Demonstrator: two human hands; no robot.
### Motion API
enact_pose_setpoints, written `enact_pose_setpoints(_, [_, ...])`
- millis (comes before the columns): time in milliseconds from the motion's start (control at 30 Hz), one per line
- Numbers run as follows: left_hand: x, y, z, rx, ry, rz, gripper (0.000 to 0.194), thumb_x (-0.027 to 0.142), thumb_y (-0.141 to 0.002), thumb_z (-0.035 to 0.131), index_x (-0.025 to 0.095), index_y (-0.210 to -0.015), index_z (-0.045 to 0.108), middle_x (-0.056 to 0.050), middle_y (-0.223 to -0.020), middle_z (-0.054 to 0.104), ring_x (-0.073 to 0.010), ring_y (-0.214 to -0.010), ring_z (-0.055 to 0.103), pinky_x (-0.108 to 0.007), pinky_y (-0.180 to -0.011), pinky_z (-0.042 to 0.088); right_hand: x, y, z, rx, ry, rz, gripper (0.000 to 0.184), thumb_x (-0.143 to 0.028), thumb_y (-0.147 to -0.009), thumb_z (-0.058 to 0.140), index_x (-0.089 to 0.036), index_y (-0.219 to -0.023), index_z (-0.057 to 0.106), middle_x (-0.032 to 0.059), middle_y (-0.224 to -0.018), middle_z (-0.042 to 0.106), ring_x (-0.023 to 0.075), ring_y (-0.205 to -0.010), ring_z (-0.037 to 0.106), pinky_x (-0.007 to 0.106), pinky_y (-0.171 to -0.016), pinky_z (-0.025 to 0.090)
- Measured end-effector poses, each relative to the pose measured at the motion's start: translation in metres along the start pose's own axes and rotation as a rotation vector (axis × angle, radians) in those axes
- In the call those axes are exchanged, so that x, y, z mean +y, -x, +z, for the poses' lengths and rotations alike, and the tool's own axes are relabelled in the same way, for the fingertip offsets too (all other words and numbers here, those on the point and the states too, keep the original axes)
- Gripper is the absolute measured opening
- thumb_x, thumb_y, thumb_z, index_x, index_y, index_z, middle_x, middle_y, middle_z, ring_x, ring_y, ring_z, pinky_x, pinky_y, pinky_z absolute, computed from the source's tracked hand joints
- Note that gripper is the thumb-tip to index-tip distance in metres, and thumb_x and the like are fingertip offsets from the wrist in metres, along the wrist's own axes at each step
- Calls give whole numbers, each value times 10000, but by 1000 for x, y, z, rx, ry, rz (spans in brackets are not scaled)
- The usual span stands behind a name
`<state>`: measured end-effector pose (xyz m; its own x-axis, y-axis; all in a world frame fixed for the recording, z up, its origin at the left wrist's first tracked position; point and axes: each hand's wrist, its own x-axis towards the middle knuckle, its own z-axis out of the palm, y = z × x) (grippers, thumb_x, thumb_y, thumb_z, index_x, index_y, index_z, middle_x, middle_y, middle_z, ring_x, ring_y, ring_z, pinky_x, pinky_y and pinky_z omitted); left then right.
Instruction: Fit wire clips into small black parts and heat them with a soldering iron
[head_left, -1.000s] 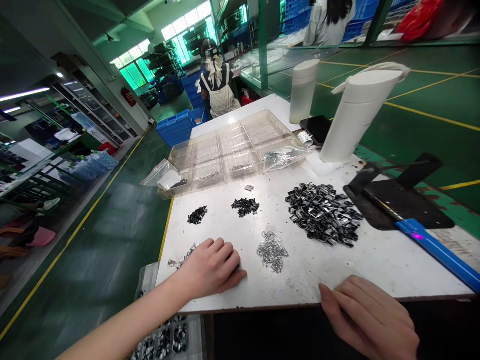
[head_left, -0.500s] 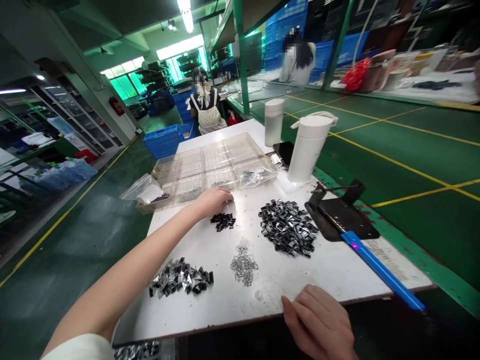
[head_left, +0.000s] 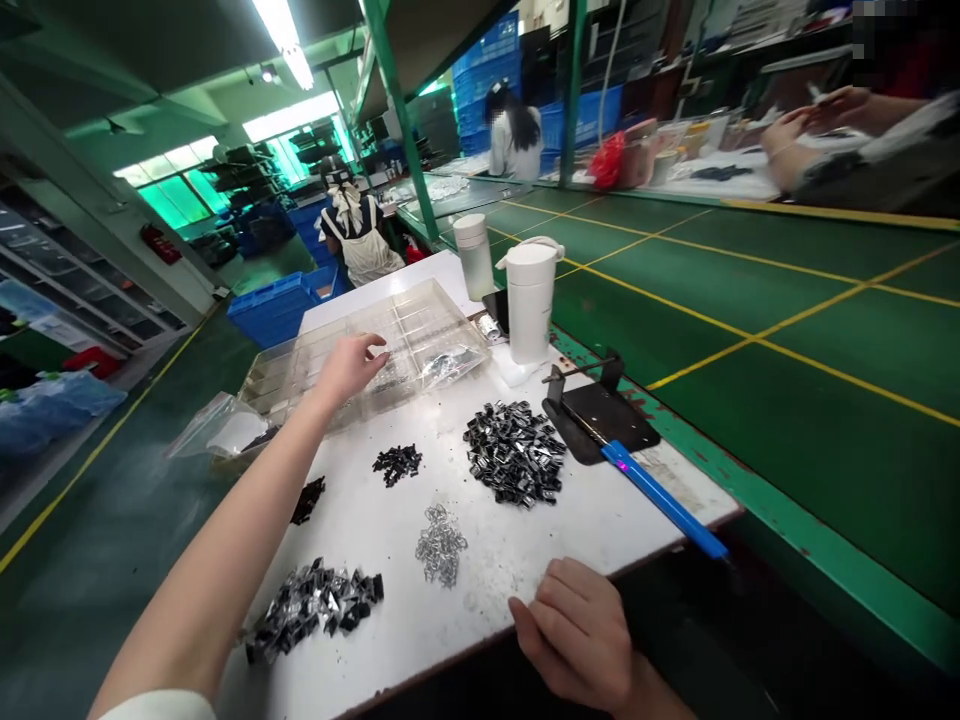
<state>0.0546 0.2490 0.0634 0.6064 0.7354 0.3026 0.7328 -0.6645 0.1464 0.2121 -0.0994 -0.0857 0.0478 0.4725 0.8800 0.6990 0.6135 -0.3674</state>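
Observation:
My left hand is stretched out over the clear compartment tray. Its fingers are bent and slightly apart, with nothing visible between them. My right hand is curled at the table's front edge; its inside is hidden. Between the hands lie a pile of small black pieces and a pile of thin silvery wire-like pieces. A larger heap of glossy black pieces is to the right. Shiny dark flat pieces and another small dark pile lie by my left forearm.
A blue-handled tool like a soldering iron rests on a black stand at right. Behind are a white lidded bottle, a second bottle and plastic bags. Co-workers sit beyond; one person's hands show at upper right.
My left hand has moved from beside the small black pile to over the tray, its fingers now slightly apart. My right hand stays curled. The view has swung right.

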Motion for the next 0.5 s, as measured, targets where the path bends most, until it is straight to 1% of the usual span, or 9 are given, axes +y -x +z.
enact_pose_setpoints(67, [9, 14, -6, -6, 5, 40, 213, 323, -968, 586, 179, -1002, 739, -134, -1013, 788, -251, -804, 730, -390, -765, 560, -2, -3, -1, -17, -22, 29, 304, 23, -906, 616, -206, -747, 496, -35, -599, 443, 134, -578, 368, 325, -561, 237])
enact_pose_setpoints(133, [22, 38, -16, -31, 17, 97, 259, 353, -989, 554, 184, -985, 751, -120, -997, 793, -235, -762, 720, -382, -748, 558, -5, -8, -8, -38, -81, 89, 294, 18, -920, 607, -203, -755, 505, -35, -616, 445, 126, -579, 397, 309, -556, 276])
enact_pose_setpoints(200, [37, 70, -26, -80, 31, 160, 289, 396, -997, 553, 200, -990, 766, -98, -998, 805, -227, -729, 723, -376, -726, 566, -11, -13, -23, -23, -154, 179, 261, 6, -934, 602, -196, -782, 537, -35, -634, 456, 114, -578, 432, 283, -548, 322])
enact_pose_setpoints(267, [51, 107, -33, -137, 10, 257, 349, 448, -1021, 524, 214, -1041, 782, -96, -1064, 812, -249, -788, 752, -385, -724, 593, -19, -15, -44, 31, -168, 266, 237, 6, -935, 607, -192, -808, 571, -32, -657, 482, 103, -580, 464, 260, -545, 358])
enact_pose_setpoints(333, [66, 145, -37, -179, -59, 368, 373, 439, -1043, 496, 210, -1059, 789, -109, -1074, 813, -289, -891, 772, -389, -716, 613, -25, -14, -68, 100, -98, 351, 240, 1, -927, 629, -193, -797, 575, -30, -671, 503, 102, -580, 478, 259, -546, 375])
enact_pose_setpoints(367, [74, 163, -37, -203, -81, 404, 364, 414, -1051, 491, 206, -1067, 789, -113, -1075, 813, -292, -914, 775, -383, -711, 621, -26, -13, -80, 120, -42, 399, 242, -19, -928, 646, -196, -784, 567, -30, -675, 507, 104, -577, 475, 265, -549, 377])
enact_pose_setpoints(433, [90, 194, -35, -236, -101, 422, 325, 365, -1058, 504, 195, -1096, 778, -119, -1089, 808, -296, -969, 774, -379, -724, 636, -21, -10, -101, 125, 111, 443, 238, -85, -933, 686, -203, -769, 561, -24, -690, 526, 119, -595, 482, 283, -581, 392])
enact_pose_setpoints(500, [108, 217, -30, -247, -100, 392, 276, 332, -1051, 541, 180, -1134, 757, -129, -1135, 794, -294, -1007, 767, -390, -768, 649, -4, -7, -116, 107, 346, 402, 176, -192, -947, 712, -208, -809, 603, 16, -785, 597, 167, -705, 537, 313, -666, 422])
